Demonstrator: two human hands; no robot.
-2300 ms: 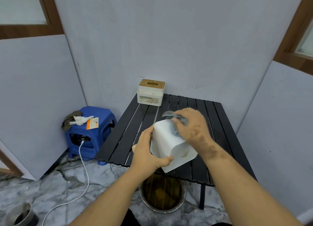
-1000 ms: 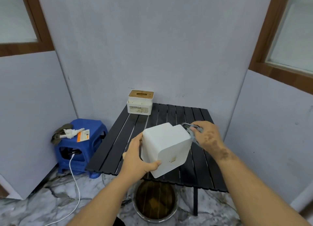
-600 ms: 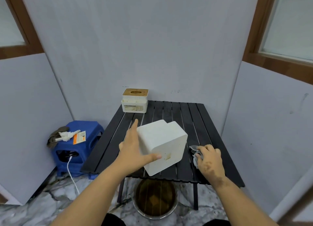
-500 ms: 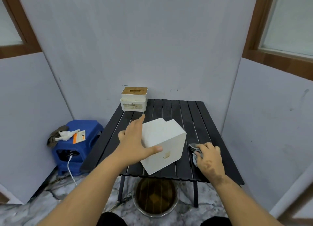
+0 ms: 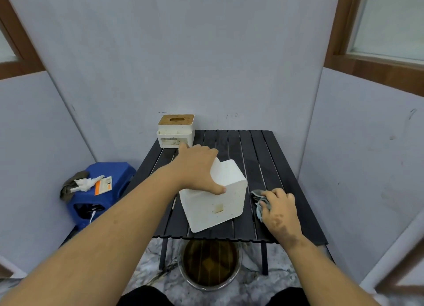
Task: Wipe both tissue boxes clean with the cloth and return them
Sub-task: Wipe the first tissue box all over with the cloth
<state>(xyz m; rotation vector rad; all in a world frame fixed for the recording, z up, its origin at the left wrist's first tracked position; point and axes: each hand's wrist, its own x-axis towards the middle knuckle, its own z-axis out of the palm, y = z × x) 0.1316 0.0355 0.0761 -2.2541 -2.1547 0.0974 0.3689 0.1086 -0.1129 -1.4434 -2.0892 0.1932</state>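
A plain white tissue box [image 5: 218,200] sits tilted near the front middle of the black slatted table [image 5: 270,163]. My left hand [image 5: 198,168] lies over its top left side, thumb hooked on the near upper edge. A second white tissue box [image 5: 175,131] with a wooden lid stands at the table's back left corner. My right hand [image 5: 278,208] rests on the table to the right of the plain box, fingers curled over a crumpled grey cloth [image 5: 259,201].
A blue plastic stool [image 5: 101,191] with rags and an orange card stands left of the table, a white cable running from it. A metal pot [image 5: 210,263] of brownish liquid sits on the marble floor under the table's front edge. Grey walls close in all round.
The plain box has come down from in front of me onto the table, my left hand shifting on top of it. My right hand carried the cloth down to the table's right side.
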